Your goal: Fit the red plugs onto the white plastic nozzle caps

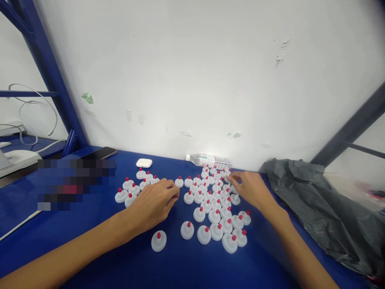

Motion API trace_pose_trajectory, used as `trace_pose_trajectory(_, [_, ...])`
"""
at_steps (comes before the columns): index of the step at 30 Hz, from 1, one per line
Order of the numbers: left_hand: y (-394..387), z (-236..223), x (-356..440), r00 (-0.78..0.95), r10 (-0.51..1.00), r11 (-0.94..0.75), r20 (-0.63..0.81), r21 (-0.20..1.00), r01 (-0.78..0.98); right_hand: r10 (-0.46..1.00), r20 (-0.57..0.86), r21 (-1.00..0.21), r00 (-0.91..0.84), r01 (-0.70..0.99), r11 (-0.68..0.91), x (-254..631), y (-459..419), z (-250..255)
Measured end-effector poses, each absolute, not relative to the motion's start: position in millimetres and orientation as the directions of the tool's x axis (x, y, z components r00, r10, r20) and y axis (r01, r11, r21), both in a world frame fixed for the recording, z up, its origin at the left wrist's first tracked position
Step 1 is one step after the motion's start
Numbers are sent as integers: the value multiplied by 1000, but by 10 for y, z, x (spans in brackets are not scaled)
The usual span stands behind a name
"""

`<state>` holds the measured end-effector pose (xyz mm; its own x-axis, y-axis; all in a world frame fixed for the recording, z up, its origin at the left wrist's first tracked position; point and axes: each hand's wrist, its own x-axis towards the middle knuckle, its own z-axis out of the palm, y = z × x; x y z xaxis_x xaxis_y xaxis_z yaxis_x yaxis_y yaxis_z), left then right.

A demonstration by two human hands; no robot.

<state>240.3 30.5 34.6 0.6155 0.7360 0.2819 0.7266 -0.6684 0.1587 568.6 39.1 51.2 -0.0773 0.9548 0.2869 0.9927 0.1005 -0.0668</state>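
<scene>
Right hand (248,188): thumb and forefinger nearly together over the far right edge of the main cluster of red-tipped white caps (214,216); contents cannot be determined. Left hand (155,202): fingers bent and bunched, left of the cluster; grip cannot be determined. It partly screens a smaller cap group (134,188), farther left. Bottle (207,161) lies sideways, closing off the cluster's far end before the wall (186,80). White case (144,163): left of the cluster, beyond the smaller group. Grey plastic bag (325,212): right of the cluster, on the worktop (120,265).
</scene>
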Motion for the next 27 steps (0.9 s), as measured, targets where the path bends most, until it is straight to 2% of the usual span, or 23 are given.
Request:
trace_pose_trajectory(3, [287,367,2409,606,756,-650,247,169,741,947,321,-68,-17,997,41,5705,403,501])
trace_pose_trajectory(6, [269,382,2419,602,773,-633,202,173,755,959,283,-68,3,998,17,5714,424,437])
trace_pose_trajectory(12, [267,356,2429,591,794,-608,144,148,780,981,185,-72,-60,995,74,5664,431,304])
trace_pose_trajectory(18, [264,352,2434,588,796,-605,144,147,783,975,218,-83,-51,994,70,5686,439,345])
trace_pose_trajectory(22, [250,386,2447,574,783,-616,239,169,770,922,377,-104,-88,985,137,5652,418,422])
trace_pose_trajectory(27, [246,379,2460,552,745,-648,375,211,732,723,651,-63,-230,933,354,5467,329,475])
